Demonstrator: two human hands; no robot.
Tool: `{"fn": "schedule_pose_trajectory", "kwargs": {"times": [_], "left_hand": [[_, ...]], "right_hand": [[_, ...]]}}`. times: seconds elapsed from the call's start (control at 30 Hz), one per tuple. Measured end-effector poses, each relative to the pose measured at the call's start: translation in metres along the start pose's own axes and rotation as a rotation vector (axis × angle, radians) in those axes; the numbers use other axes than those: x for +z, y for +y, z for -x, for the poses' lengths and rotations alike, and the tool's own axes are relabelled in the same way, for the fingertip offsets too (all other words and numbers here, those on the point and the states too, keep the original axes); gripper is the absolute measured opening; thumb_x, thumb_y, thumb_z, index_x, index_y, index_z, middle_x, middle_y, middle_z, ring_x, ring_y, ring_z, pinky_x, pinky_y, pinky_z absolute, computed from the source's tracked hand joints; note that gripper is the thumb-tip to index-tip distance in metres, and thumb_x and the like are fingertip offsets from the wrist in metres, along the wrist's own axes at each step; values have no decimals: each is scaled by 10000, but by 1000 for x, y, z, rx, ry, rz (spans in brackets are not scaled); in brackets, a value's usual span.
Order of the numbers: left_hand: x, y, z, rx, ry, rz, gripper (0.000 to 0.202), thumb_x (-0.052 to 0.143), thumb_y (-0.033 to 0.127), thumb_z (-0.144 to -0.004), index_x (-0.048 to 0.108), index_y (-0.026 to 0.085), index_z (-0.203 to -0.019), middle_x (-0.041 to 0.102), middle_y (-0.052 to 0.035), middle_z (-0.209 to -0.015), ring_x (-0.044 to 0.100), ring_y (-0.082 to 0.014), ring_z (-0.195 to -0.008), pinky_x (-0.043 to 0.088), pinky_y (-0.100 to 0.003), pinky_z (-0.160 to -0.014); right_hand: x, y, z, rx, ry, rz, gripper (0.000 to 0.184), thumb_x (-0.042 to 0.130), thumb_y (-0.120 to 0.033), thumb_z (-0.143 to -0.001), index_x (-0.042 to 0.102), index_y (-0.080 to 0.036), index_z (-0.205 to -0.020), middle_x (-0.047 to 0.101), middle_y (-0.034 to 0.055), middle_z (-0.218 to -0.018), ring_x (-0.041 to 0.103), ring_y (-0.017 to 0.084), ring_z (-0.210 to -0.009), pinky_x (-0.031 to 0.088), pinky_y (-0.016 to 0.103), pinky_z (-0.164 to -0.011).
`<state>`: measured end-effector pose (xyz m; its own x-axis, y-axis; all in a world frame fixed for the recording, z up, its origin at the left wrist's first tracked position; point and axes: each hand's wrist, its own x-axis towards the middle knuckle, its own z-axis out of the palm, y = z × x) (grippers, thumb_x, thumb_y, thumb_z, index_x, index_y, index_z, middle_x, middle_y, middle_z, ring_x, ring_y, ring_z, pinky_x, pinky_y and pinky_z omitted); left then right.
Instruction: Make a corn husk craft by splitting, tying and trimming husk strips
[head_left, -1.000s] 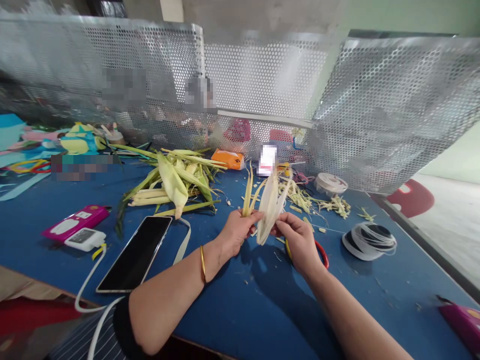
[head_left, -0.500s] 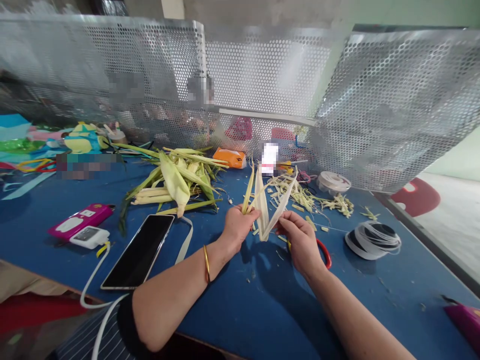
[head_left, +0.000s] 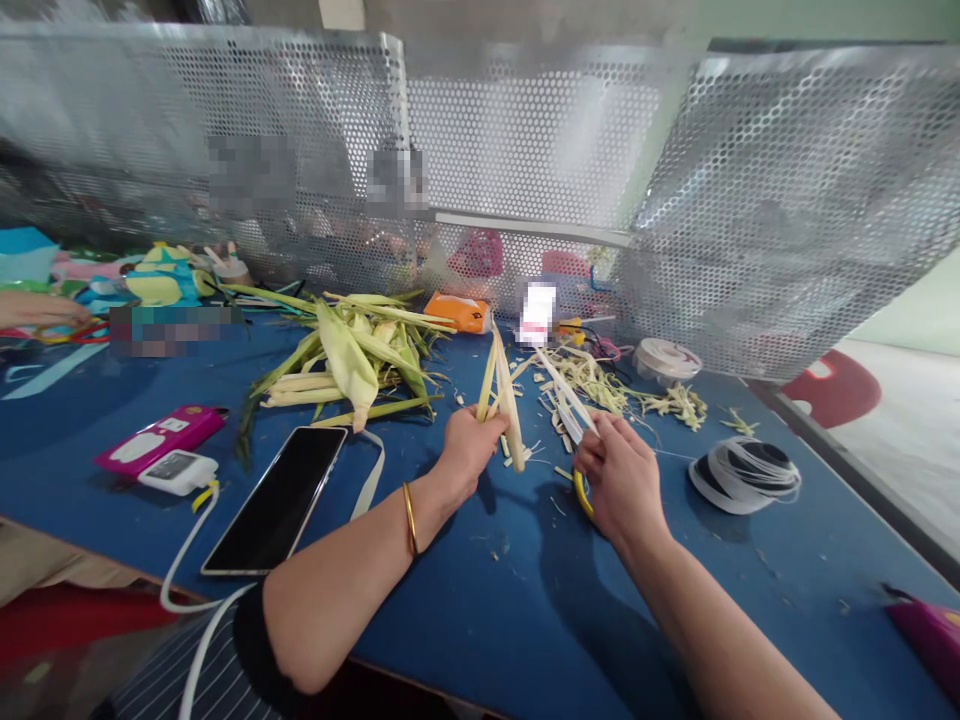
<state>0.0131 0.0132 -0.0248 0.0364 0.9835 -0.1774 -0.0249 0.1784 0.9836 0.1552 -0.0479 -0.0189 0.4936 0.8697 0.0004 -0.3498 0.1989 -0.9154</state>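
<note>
My left hand (head_left: 474, 447) is closed around pale, folded corn husk strips (head_left: 511, 415), which stick up and to the right from the fingers. A thin, pale husk strip (head_left: 568, 385) is pinched in my right hand (head_left: 621, 475), its tip pointing up and left. The two hands' strips are apart. Under my right hand lies a tool with a yellow loop handle (head_left: 583, 492); the rest of it is hidden. A pile of green corn husks (head_left: 349, 365) lies beyond my left forearm, and shredded husk bits (head_left: 592, 380) are scattered beyond my right hand.
A black-screened phone (head_left: 277, 505) and a pink device (head_left: 161, 440) with a white cable lie at left. A spool of white line (head_left: 745, 475) and a tape roll (head_left: 667, 360) are at right. Perforated metal panels (head_left: 525, 140) stand behind. Another person's hand (head_left: 41, 310) shows at far left.
The husk strip spanning both hands has come apart into two portions. My right hand moved slightly right and up with its thin strip. A person's hand appeared at far left.
</note>
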Motion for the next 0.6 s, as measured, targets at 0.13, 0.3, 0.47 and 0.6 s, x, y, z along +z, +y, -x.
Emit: {"fn": "schedule_pose_trajectory", "kwargs": {"times": [0.13,0.3,0.47,0.6], "left_hand": [[1,-1,2,10,-39,9,98,649,185,-642,566,165,-593,409,70,-421,339,-63,-381,209,-207,-397],[1,0,3,-13,-45,46,91,628,170,-638,549,169,-591,401,73,-419,331,-59,-380,217,-201,-400],[4,4,11,-52,-90,66,112,608,134,-623,524,170,-557,386,77,-421,306,-46,-373,218,-199,-398],[5,7,16,-85,-140,58,94,591,137,-636,538,165,-564,388,77,-420,300,-43,-369,225,-195,-397]], "right_hand": [[-15,-1,-18,-27,138,72,323,732,-429,-697,489,-216,-687,279,-113,-517,230,44,-398,195,206,-368],[-30,-4,-35,-40,189,173,281,679,-452,-699,565,-197,-731,276,-112,-505,224,51,-396,187,219,-368],[-44,-3,-52,-123,235,348,267,621,-439,-680,558,-201,-783,297,-105,-538,238,60,-420,231,225,-404],[-54,0,-62,-133,279,518,289,573,-465,-718,598,-189,-798,356,-74,-530,335,99,-439,284,253,-430]]}}
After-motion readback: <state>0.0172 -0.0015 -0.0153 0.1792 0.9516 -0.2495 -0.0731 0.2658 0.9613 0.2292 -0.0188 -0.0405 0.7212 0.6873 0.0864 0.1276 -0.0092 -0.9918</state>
